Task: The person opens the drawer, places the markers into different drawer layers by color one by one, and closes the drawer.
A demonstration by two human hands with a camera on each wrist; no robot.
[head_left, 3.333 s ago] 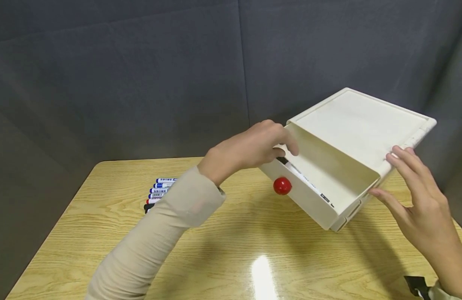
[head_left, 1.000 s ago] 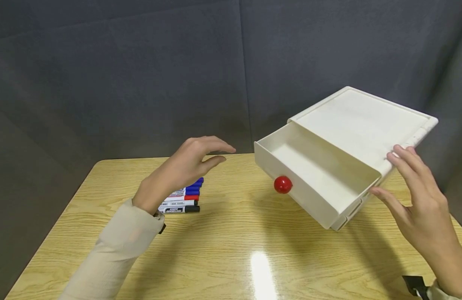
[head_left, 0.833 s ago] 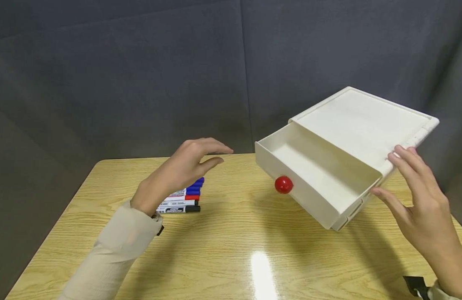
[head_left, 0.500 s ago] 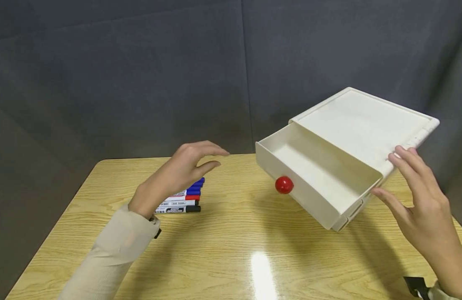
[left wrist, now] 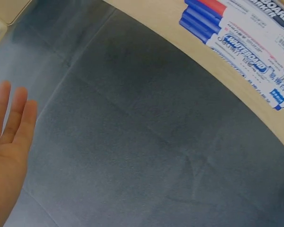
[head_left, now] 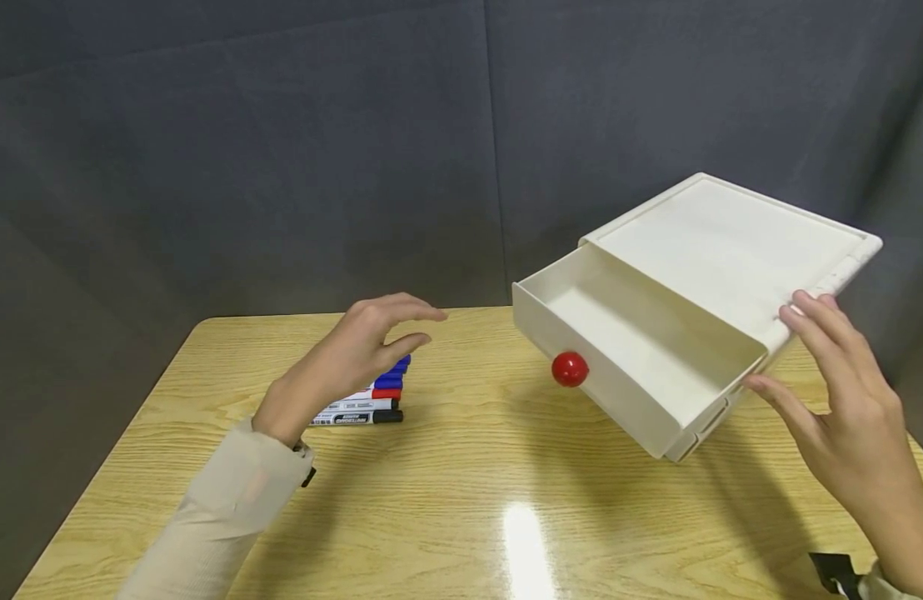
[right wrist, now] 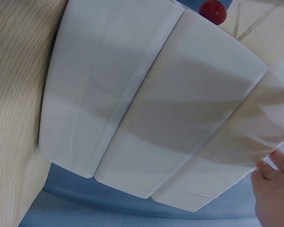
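Note:
My left hand [head_left: 345, 354] hovers over the left of the table, holding nothing, its fingers loosely extended. Below it lies a row of whiteboard markers [head_left: 356, 417] with blue, red and black caps, partly hidden by the hand. The left wrist view shows the palm [left wrist: 7, 161] and the printed markers [left wrist: 251, 52]. At the right stands a white drawer cabinet [head_left: 731, 237], its top drawer [head_left: 634, 408] pulled out, a round red knob [head_left: 570, 369] on the drawer's front. My right hand [head_left: 851, 408] rests fingertips and thumb on the cabinet's near right edge.
The wooden table [head_left: 446, 492] has a rounded far left corner and a bright glare spot near its front. A dark grey curtain [head_left: 281, 167] hangs right behind it. The opened drawer juts out over the table toward the middle.
The left hand has left the drawer, where a black-capped marker showed earlier, and moved left to above the markers, sinking slightly. That marker no longer shows. The right hand stays on the cabinet.

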